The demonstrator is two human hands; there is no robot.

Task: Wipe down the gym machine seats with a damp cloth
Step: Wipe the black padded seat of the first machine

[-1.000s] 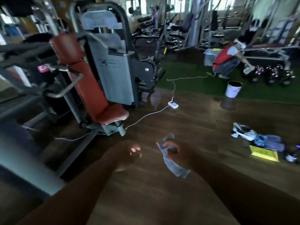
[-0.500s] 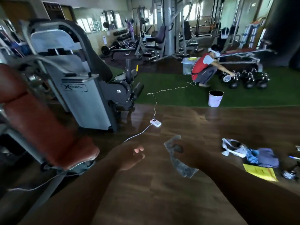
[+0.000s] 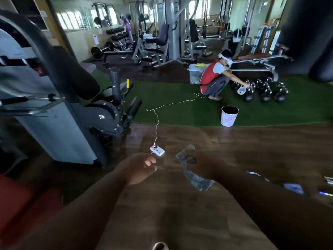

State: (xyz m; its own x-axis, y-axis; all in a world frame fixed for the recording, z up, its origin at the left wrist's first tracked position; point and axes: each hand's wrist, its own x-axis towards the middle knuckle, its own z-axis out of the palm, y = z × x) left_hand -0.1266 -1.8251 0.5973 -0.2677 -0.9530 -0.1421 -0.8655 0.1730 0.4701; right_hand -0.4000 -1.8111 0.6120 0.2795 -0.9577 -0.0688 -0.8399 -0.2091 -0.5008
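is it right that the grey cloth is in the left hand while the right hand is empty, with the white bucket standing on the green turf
Not quite: the head view shows the crumpled grey cloth gripped by the right hand, and the left hand is empty. The white bucket does stand on the green turf.

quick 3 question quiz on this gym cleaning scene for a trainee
1. True or false: the right hand grips the cloth.
2. Where does the bucket stand?
A. on the wooden floor
B. on the green turf
C. on a bench
3. Fill in: the left hand holds ____.

Key:
1. True
2. B, on the green turf, near its edge by the wooden floor
3. nothing; its fingers hang loosely curled
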